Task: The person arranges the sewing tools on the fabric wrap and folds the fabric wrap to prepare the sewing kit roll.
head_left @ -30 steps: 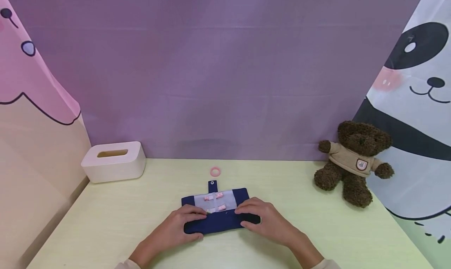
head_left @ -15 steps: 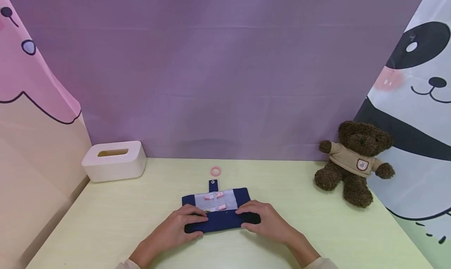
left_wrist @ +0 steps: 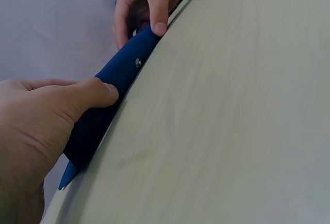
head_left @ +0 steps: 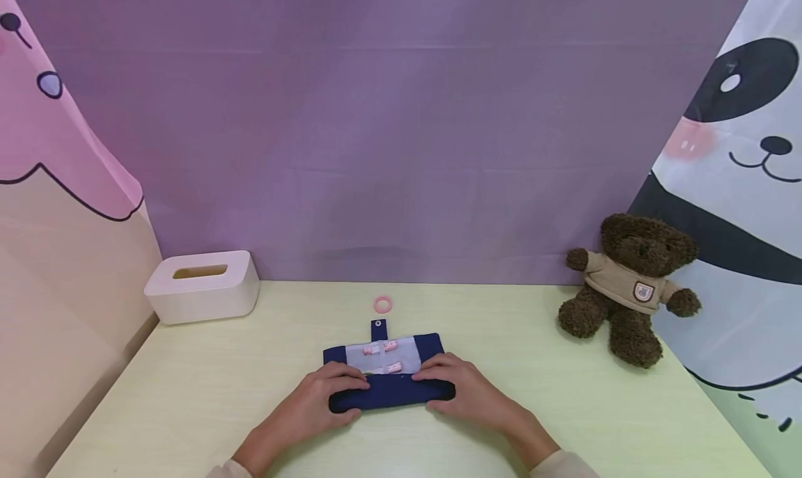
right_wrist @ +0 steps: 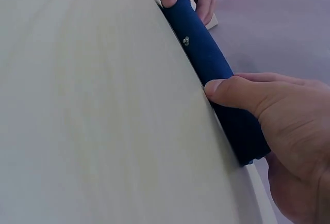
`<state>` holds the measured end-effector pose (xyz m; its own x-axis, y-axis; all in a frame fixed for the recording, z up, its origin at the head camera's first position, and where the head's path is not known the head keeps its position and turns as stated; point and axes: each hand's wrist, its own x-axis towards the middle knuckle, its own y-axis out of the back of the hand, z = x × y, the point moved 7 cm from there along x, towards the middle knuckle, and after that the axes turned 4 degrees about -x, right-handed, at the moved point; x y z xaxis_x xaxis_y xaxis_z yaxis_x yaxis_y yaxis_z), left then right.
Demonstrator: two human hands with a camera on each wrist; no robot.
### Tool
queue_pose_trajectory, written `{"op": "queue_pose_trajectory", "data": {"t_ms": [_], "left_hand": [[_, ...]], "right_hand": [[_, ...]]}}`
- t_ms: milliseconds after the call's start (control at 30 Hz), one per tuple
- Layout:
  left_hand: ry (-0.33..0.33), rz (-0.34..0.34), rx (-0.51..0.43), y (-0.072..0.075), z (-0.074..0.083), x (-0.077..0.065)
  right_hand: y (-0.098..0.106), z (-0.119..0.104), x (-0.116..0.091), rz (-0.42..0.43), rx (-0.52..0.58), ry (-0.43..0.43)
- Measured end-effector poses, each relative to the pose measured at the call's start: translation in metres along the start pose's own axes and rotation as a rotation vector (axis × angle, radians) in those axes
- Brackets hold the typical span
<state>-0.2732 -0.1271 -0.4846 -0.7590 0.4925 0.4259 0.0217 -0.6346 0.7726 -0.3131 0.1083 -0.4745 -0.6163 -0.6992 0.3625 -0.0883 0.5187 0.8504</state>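
A navy fabric roll-up pouch [head_left: 401, 392] lies at the near middle of the table, its near part rolled over. My left hand [head_left: 318, 398] grips the left end of the roll, fingers over the top and thumb along the near side. At the right end my right hand [head_left: 462, 393] holds it the same way. Beyond the roll, a pale clear-fronted pocket [head_left: 410, 355] shows small pink-patterned pieces [head_left: 394, 368]. A snap strap [head_left: 379, 332] points away from me. In the right wrist view a metal snap stud [right_wrist: 186, 41] sits on the roll between both thumbs.
A pink ring [head_left: 383, 305] lies just past the strap. At the back left stands a white tissue box [head_left: 203, 289]; a brown teddy bear [head_left: 633, 290] sits at the back right. A purple cloth backdrop [head_left: 401, 130] rises behind the table [head_left: 501, 332].
My right hand has shifted slightly left along the roll. The pouch's near edge has moved a little away from me. My left hand stays nearly in place.
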Motion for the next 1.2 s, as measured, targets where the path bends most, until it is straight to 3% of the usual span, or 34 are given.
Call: {"op": "queue_pose_trajectory", "data": {"t_ms": [200,467,767,900,1033,1200], "left_hand": [[-0.003,0.02,0.004,0.001,0.001,0.002],[0.023,0.021,-0.081,0.002,-0.001,0.003],[0.197,0.025,-0.265,0.002,-0.013,0.004],[0.308,0.044,-0.368,0.002,-0.019,0.003],[0.391,0.062,-0.405,0.0,-0.026,0.004],[0.436,0.072,-0.429,-0.003,-0.033,0.004]], "right_hand": [[0.001,-0.004,0.005,-0.025,-0.018,-0.016],[0.002,0.001,0.002,-0.126,0.155,-0.112],[0.006,0.011,0.001,-0.121,0.345,-0.18],[0.007,0.019,0.004,-0.131,0.41,-0.232],[0.008,0.025,0.01,-0.122,0.462,-0.267],[0.009,0.033,0.016,-0.086,0.495,-0.297]]}}
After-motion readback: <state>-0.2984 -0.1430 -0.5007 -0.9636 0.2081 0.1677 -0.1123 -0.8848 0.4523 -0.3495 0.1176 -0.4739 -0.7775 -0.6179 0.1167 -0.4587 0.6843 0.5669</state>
